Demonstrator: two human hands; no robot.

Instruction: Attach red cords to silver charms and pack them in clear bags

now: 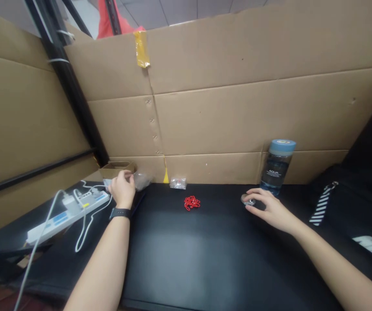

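My right hand (268, 205) is at the right of the black tabletop, thumb and fingers closed around a small round, shiny silver-looking object (248, 201). Just behind that hand stands a clear water bottle (275, 170) with a blue lid. At the far left, my left hand (122, 186) is raised beside an open cardboard box (117, 165) and a clear plastic bag (142, 180). Its fingers are loosely bent, a gap shows between thumb and forefinger, and nothing is visible in them. A bunched red cord (192, 202) lies mid-table, apart from both hands.
A small clear packet (178, 183) lies against the cardboard wall (211, 125). On the left is a white power strip (67, 215) with plugs and loose white cables (90, 226). A black bag (344, 207) with a striped zip pull takes up the right side.
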